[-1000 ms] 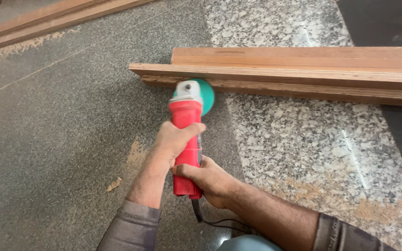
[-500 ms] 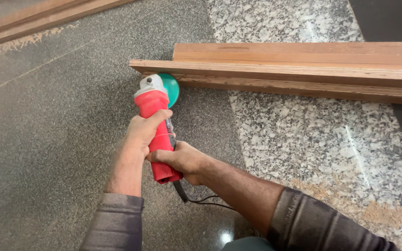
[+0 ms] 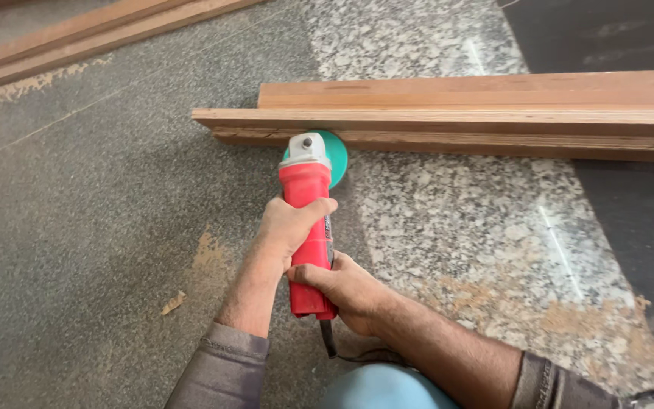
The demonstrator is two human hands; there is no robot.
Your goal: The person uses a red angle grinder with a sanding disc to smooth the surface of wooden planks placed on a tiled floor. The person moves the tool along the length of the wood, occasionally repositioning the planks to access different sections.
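I hold a red angle grinder (image 3: 306,204) with a grey head and a green sanding disc (image 3: 334,155). My left hand (image 3: 289,223) wraps the front of its body. My right hand (image 3: 342,291) grips the rear end, where a black cord leaves it. The disc presses against the lower front edge of a long moulded wooden board (image 3: 448,121) that lies across the floor, near the board's left end.
The floor is grey stone (image 3: 92,227) on the left and speckled granite (image 3: 463,220) on the right, dusted with sawdust (image 3: 206,250). More wooden boards (image 3: 92,34) lie at the top left. A dark slab (image 3: 630,38) lies at the right.
The grinder slid left along the board's edge towards its end, then came back right. The view has shifted with it.
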